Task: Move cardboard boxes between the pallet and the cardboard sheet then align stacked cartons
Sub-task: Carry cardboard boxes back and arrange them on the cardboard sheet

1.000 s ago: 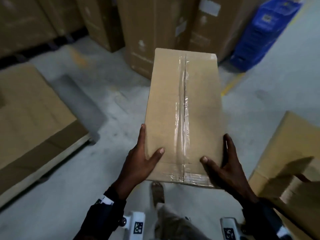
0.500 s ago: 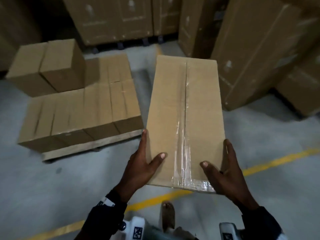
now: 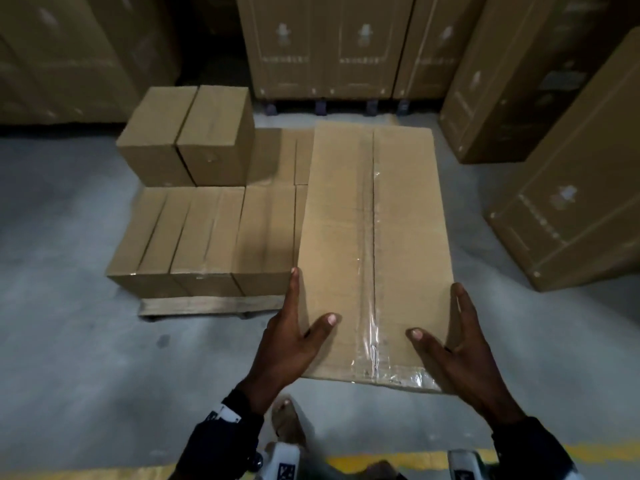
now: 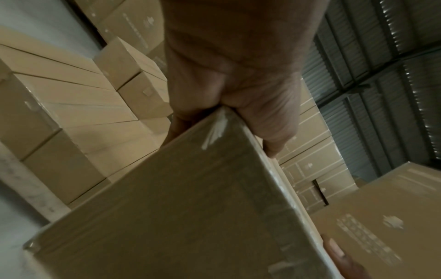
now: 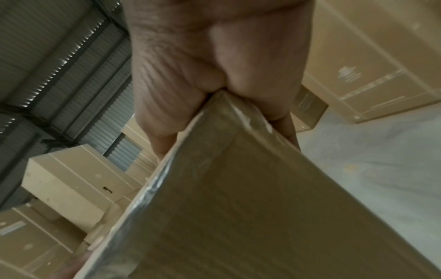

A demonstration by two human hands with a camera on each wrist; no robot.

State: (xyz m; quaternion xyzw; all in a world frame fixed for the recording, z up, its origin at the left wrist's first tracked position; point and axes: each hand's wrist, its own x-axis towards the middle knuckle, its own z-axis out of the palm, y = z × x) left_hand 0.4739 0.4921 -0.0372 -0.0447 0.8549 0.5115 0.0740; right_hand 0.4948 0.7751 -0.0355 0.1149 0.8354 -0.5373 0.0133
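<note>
I carry a long taped cardboard box [image 3: 374, 244] flat in front of me, one hand at each near corner. My left hand [image 3: 292, 327] grips the near left corner, thumb on top and fingers along the side. My right hand [image 3: 457, 341] grips the near right corner the same way. Each wrist view shows that box corner wedged between thumb and fingers: left hand [image 4: 229, 85] on box [image 4: 190, 207], right hand [image 5: 214, 66] on box [image 5: 250, 207]. Ahead and left, a wooden pallet [image 3: 207, 304] bears a layer of cartons [image 3: 207, 237], with two more cartons [image 3: 187, 136] stacked at its far left.
Tall printed cartons [image 3: 329, 46] line the back, and large ones [image 3: 571, 202] stand at the right. A yellow floor line [image 3: 585, 452] runs past my foot [image 3: 287, 420]. Grey concrete floor [image 3: 69, 341] lies to the left of the pallet.
The view has swung round, so the loaded pallet now lies straight ahead and closer, partly under the carried box. Both hands keep the same hold on the box.
</note>
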